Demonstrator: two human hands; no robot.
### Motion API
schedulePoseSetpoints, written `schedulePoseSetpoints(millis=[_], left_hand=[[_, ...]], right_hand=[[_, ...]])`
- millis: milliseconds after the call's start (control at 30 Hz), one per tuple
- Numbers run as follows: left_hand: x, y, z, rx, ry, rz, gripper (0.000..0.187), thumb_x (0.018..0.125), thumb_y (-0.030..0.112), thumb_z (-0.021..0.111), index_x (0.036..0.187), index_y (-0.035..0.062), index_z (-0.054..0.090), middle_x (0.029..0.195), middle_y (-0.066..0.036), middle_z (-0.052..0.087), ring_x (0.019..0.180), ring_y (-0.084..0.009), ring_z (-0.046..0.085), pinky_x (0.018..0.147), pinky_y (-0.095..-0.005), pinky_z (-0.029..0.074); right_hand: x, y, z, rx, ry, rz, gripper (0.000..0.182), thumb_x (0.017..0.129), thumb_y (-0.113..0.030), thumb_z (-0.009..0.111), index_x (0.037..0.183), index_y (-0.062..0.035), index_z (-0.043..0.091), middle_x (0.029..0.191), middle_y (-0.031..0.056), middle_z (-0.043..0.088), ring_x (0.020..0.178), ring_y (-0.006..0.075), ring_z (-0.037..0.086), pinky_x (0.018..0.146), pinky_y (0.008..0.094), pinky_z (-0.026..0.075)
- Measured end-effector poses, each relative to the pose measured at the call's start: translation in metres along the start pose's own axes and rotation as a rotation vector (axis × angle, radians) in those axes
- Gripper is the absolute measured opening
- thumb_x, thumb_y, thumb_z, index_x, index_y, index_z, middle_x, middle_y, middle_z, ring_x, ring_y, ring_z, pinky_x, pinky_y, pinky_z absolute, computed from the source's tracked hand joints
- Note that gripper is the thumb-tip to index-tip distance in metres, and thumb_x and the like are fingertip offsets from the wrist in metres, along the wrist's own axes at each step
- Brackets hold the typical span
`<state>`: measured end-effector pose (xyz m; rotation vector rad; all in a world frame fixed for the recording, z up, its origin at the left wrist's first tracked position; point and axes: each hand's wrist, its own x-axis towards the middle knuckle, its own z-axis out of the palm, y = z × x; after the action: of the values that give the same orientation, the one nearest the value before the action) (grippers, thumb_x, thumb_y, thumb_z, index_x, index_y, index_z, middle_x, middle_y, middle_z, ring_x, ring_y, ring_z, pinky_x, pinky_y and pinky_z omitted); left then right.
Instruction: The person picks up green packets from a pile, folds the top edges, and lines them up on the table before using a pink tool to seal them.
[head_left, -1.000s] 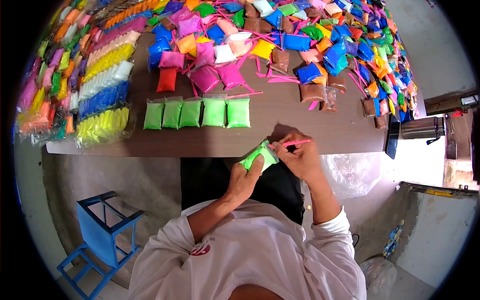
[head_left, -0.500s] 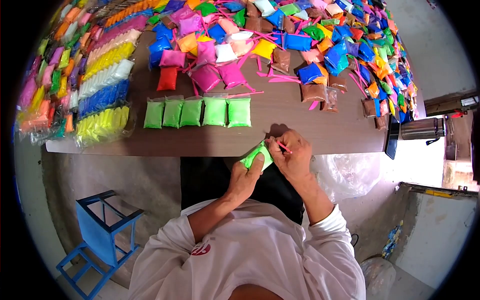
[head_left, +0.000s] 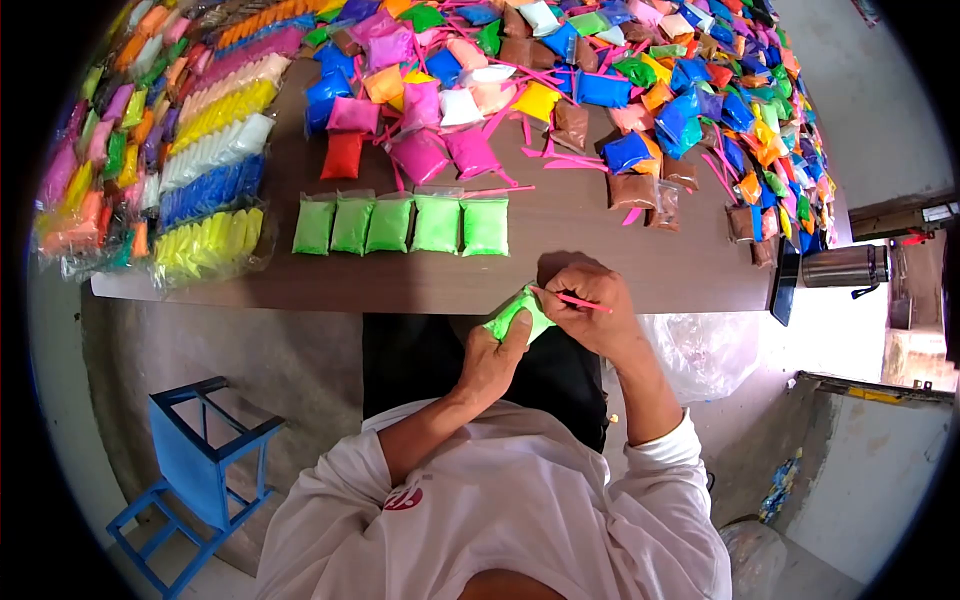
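My left hand is closed around a bright green packet, its thumb lying across the front. The packet is tilted, just off the table's front edge. At its upper corner, my right hand pinches a thin pink plastic stick, whose free end points right. The right fingers hide the stick's other end and where it meets the packet. Behind the hands, a row of several similar green packets lies flat on the table. Another pink stick lies along the top of that row.
Loose packets of many colours and pink sticks cover the table's back. Sorted packet bundles fill the left. A metal flask and a dark phone-like slab are at the right edge. A blue stool stands lower left.
My right hand has shifted slightly right, and the pink stick now shows more of its length. The green packet stays in my left hand, turned a little.
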<state>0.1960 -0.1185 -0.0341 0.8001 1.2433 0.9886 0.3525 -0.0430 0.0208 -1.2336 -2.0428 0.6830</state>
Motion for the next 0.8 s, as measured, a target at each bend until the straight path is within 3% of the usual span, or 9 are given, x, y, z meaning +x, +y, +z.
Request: schedulePoseSetpoints(millis=[33, 267, 333, 367, 433, 467, 600, 667, 800], left_hand=[[0.000, 0.002, 0.000, 0.017, 0.007, -0.009, 0.041, 0.097, 0.035, 0.056, 0.081, -0.0020, 0.061, 0.066, 0.001, 0.054, 0.062, -0.0086, 0.048, 0.056, -0.0288, 0.041], [0.002, 0.005, 0.001, -0.020, 0.005, -0.002, 0.044, 0.098, 0.039, 0.055, 0.077, 0.0007, 0.059, 0.064, 0.001, 0.052, 0.060, -0.0084, 0.046, 0.054, -0.0287, 0.039], [0.002, 0.002, -0.003, 0.017, -0.002, -0.017, 0.045, 0.098, 0.040, 0.055, 0.075, 0.0017, 0.057, 0.063, 0.001, 0.051, 0.058, -0.0083, 0.045, 0.053, -0.0285, 0.038], [0.002, 0.004, -0.003, 0.016, -0.001, -0.013, 0.045, 0.098, 0.040, 0.055, 0.075, 0.0017, 0.057, 0.063, 0.001, 0.051, 0.058, -0.0083, 0.045, 0.053, -0.0285, 0.038], [0.001, 0.007, -0.002, 0.022, 0.010, -0.021, 0.044, 0.098, 0.040, 0.055, 0.075, 0.0020, 0.057, 0.063, 0.001, 0.050, 0.058, -0.0084, 0.045, 0.053, -0.0285, 0.038], [0.001, 0.006, -0.002, 0.019, 0.009, -0.021, 0.044, 0.098, 0.040, 0.055, 0.075, 0.0020, 0.057, 0.063, 0.001, 0.050, 0.058, -0.0084, 0.045, 0.053, -0.0285, 0.038], [0.002, 0.008, -0.002, 0.010, 0.000, -0.022, 0.043, 0.098, 0.039, 0.055, 0.075, 0.0022, 0.057, 0.063, 0.002, 0.050, 0.058, -0.0087, 0.045, 0.053, -0.0284, 0.038], [0.002, 0.008, -0.002, 0.012, 0.002, -0.014, 0.043, 0.098, 0.039, 0.056, 0.075, 0.0022, 0.057, 0.063, 0.002, 0.050, 0.058, -0.0087, 0.045, 0.054, -0.0284, 0.039], [0.002, 0.008, -0.001, 0.001, 0.012, -0.022, 0.043, 0.097, 0.039, 0.056, 0.076, 0.0020, 0.058, 0.063, 0.002, 0.050, 0.058, -0.0087, 0.045, 0.054, -0.0282, 0.040]], right_hand=[[0.001, 0.000, 0.003, -0.034, 0.043, -0.035, 0.020, 0.071, -0.009, 0.077, 0.067, -0.0072, 0.058, 0.065, 0.0095, 0.058, 0.059, 0.0302, 0.059, 0.055, 0.0398, 0.048], [-0.009, 0.002, 0.028, -0.213, 0.377, -0.079, 0.019, 0.069, -0.006, 0.074, 0.065, -0.0074, 0.056, 0.063, 0.0108, 0.055, 0.058, 0.0320, 0.058, 0.051, 0.0386, 0.047], [-0.008, 0.004, 0.024, -0.230, 0.330, 0.031, 0.016, 0.073, -0.005, 0.073, 0.066, -0.0047, 0.058, 0.061, 0.0078, 0.056, 0.054, 0.0222, 0.057, 0.050, 0.0328, 0.045], [-0.009, 0.006, 0.018, -0.231, 0.331, 0.028, 0.016, 0.073, -0.005, 0.073, 0.066, -0.0047, 0.058, 0.061, 0.0078, 0.056, 0.054, 0.0222, 0.057, 0.050, 0.0328, 0.045], [-0.015, 0.011, -0.004, 0.329, 0.061, 0.338, 0.010, 0.082, -0.001, 0.067, 0.075, -0.0006, 0.061, 0.064, -0.0018, 0.055, 0.056, 0.0063, 0.047, 0.051, 0.0234, 0.038], [-0.015, 0.009, -0.014, 0.434, 0.000, 0.396, 0.008, 0.085, -0.002, 0.066, 0.078, 0.0005, 0.064, 0.067, -0.0055, 0.054, 0.062, 0.0007, 0.042, 0.053, 0.0204, 0.035], [-0.005, 0.004, -0.023, 0.350, -0.086, 0.352, 0.010, 0.084, -0.003, 0.067, 0.075, 0.0002, 0.064, 0.065, -0.0034, 0.054, 0.061, 0.0023, 0.044, 0.053, 0.0215, 0.036], [0.001, 0.005, -0.024, 0.314, -0.148, 0.338, 0.005, 0.080, -0.001, 0.066, 0.076, 0.0010, 0.064, 0.062, 0.0019, 0.054, 0.060, 0.0062, 0.047, 0.054, 0.0258, 0.042], [0.005, 0.014, -0.024, 0.338, -0.233, 0.287, 0.003, 0.079, -0.001, 0.066, 0.077, 0.0002, 0.065, 0.062, 0.0023, 0.054, 0.060, 0.0063, 0.046, 0.055, 0.0262, 0.043]])
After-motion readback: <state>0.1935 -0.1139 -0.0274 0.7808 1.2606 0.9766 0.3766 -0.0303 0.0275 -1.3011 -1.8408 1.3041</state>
